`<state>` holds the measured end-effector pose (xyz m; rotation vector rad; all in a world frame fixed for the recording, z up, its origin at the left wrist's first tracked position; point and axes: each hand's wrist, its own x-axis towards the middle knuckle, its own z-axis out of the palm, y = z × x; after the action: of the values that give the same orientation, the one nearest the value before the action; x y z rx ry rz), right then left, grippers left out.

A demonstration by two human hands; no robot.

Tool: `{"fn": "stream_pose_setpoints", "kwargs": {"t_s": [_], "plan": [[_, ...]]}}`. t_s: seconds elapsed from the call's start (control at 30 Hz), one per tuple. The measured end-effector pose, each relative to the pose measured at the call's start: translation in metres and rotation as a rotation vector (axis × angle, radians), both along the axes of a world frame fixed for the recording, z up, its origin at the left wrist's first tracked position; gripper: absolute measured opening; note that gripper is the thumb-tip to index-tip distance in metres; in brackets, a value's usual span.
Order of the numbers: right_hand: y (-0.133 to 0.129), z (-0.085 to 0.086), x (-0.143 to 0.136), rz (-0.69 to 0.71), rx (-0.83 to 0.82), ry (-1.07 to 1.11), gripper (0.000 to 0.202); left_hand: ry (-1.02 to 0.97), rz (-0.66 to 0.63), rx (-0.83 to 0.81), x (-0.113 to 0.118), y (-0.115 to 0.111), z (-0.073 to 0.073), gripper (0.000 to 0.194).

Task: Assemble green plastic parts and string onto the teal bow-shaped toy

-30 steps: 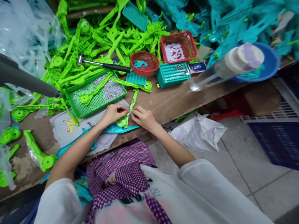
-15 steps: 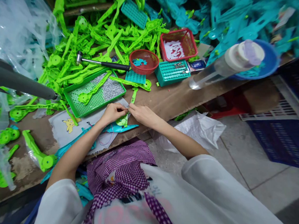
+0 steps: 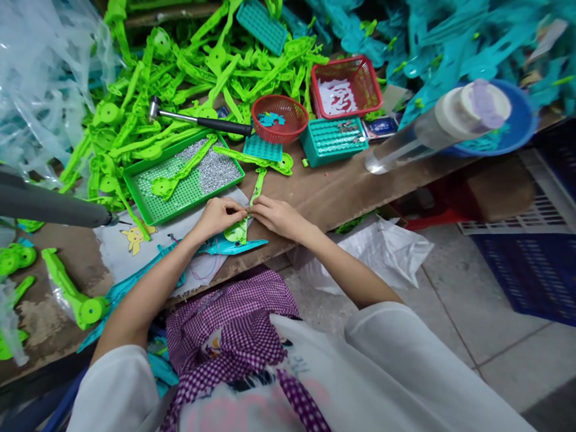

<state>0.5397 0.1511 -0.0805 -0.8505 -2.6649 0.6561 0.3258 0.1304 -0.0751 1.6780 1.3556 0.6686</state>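
My left hand (image 3: pixel 220 218) and my right hand (image 3: pixel 279 218) meet fingertip to fingertip over a lime-green plastic part (image 3: pixel 236 232) with a round end and a long arm. Both hands are closed on it in a pinch; any small piece between the fingertips is hidden. Under the part lies a turquoise plastic piece (image 3: pixel 231 246), with thin red and blue wires (image 3: pixel 204 272) beside my left wrist. Just beyond my left hand sits a green perforated tray (image 3: pixel 143 216) holding many small silvery pieces (image 3: pixel 218 171) and another lime-green part (image 3: pixel 167 185).
A hammer (image 3: pixel 222 125) lies across heaped green parts. Behind are a round red basket (image 3: pixel 294 131), a square red basket (image 3: pixel 373 95) and a teal box (image 3: pixel 330 148). A clear bottle (image 3: pixel 411 138) leans right. From the left juts a grey rod-like tool (image 3: pixel 34 194) with a thin tip.
The grey tool at the left has swung downward, its tip now nearer the cloth with the yellow figure. My hands stay at the same part, fingers shifting only slightly.
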Motion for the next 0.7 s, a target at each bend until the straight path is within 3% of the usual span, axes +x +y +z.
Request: {"fn": "stream_pose_setpoints", "kwargs": {"t_s": [0.13, 0.53, 0.7], "plan": [[-0.006, -0.008, 0.002, -0.063, 0.022, 0.09, 0.03, 0.002, 0.013, -0.021, 0.0, -0.001, 0.002, 0.012], [-0.009, -0.02, 0.004, -0.035, 0.144, 0.099, 0.034, 0.016, 0.0, -0.02, 0.001, 0.0, 0.001, 0.017], [-0.009, -0.021, 0.002, -0.07, 0.086, 0.13, 0.03, 0.007, 0.011, -0.011, 0.001, 0.0, 0.001, 0.012]]}}
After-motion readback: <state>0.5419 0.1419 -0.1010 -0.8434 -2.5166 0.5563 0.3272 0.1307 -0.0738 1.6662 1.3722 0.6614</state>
